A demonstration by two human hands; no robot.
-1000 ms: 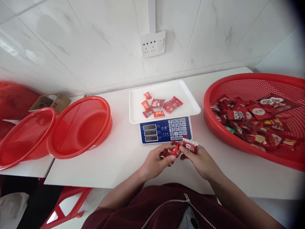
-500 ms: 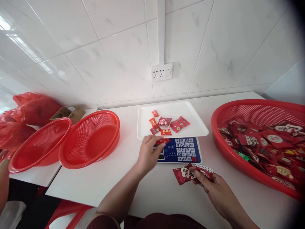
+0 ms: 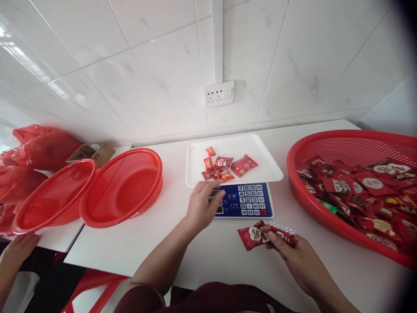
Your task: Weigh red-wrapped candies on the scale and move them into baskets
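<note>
My left hand [image 3: 203, 206] hovers over the left part of a scale's blue keypad [image 3: 241, 201], its thumb and fingers apart with nothing between them. Just beyond the fingertips, the scale's white tray [image 3: 260, 152] bears several small red snack packets [image 3: 223, 163] in a cluster and one larger red packet [image 3: 244, 165] to their right. Low in front of the scale, my right hand [image 3: 293, 256] pinches red snack packets [image 3: 256, 236], one with white-and-black lettering and one with a dotted edge. The scale's display is partly hidden by my left hand.
A large red basket [image 3: 295, 187] full of snack packets stands at the right. Two red baskets [image 3: 159, 187] are at the left, near a cardboard box [image 3: 103, 153] and red plastic bags [image 3: 48, 148]. Another person's hand [image 3: 22, 248] rests by the left table edge.
The small red packet that was in my left hand now lies with the cluster on the tray; those fingers have parted. My right hand keeps its packets. The other person's hand has come into view.
</note>
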